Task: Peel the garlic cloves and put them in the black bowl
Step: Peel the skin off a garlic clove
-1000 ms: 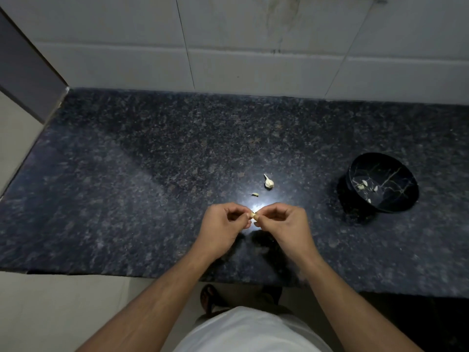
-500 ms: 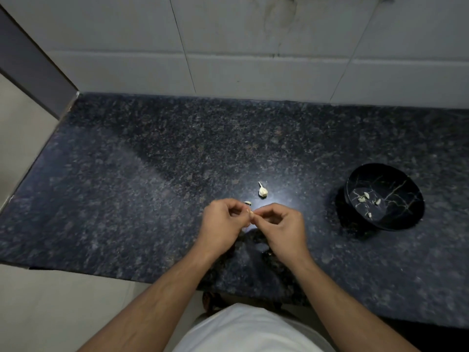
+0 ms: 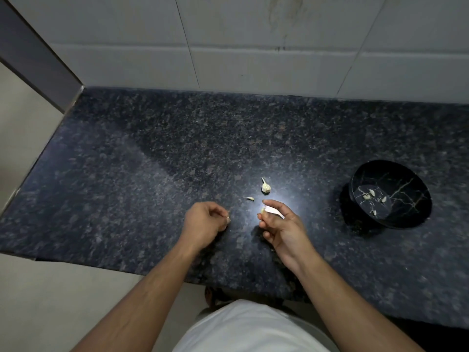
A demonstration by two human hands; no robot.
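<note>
My right hand point(image 3: 281, 224) pinches a small pale garlic clove point(image 3: 262, 211) between thumb and fingertips, palm turned up, over the dark granite counter point(image 3: 152, 179). My left hand point(image 3: 206, 221) is curled to its left, apart from it, pinching a tiny scrap of garlic skin point(image 3: 228, 219). An unpeeled clove point(image 3: 265, 186) and a smaller piece point(image 3: 250, 198) lie on the counter just beyond my hands. The black bowl point(image 3: 406, 219) with gold veins stands at the right and holds several peeled cloves point(image 3: 371, 192).
A white tiled wall point(image 3: 253, 47) runs behind the counter. The counter's left end meets a grey panel point(image 3: 33, 54). Its front edge runs just below my wrists, with pale floor point(image 3: 50, 301) beneath.
My hands, joined on the clove before, have pulled apart. The right hand keeps the clove and has turned palm up; the left has drawn away leftward with a scrap of skin.
</note>
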